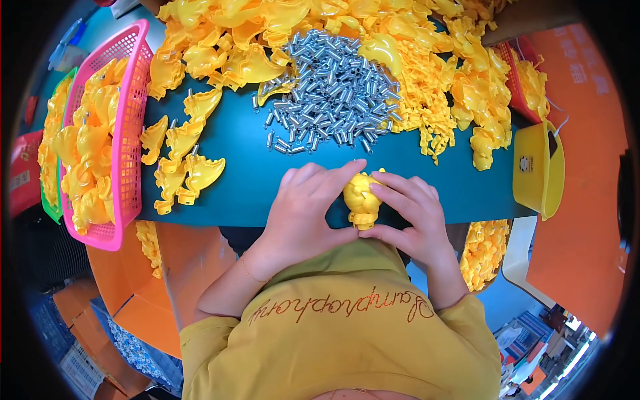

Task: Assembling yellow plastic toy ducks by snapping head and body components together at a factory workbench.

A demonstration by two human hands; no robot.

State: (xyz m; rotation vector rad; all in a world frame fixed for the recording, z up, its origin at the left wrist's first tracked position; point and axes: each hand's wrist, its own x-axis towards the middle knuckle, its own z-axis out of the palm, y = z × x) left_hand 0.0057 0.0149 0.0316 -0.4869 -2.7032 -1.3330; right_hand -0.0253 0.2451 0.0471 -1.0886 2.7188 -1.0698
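Note:
Between my two hands, just over the table's near edge, is a small rounded yellow plastic figure (362, 199). My left hand (310, 203) grips it from the left, thumb low and index finger near its top. From the right, my right hand (408, 208) closes on it with the fingers on its upper side and the thumb at its base. Beyond my hands lies a heap of small silver metal springs (333, 93). Several yellow shell pieces (190, 143), some with a spring attached, lie to the left of my hands.
A large pile of yellow shell parts (233, 40) covers the back of the green table (247, 180), with small yellow pieces (427, 100) right of the springs. A pink basket (137, 87) of yellow parts stands left. At right are a yellow bin (531, 170) and a red basket (512, 77).

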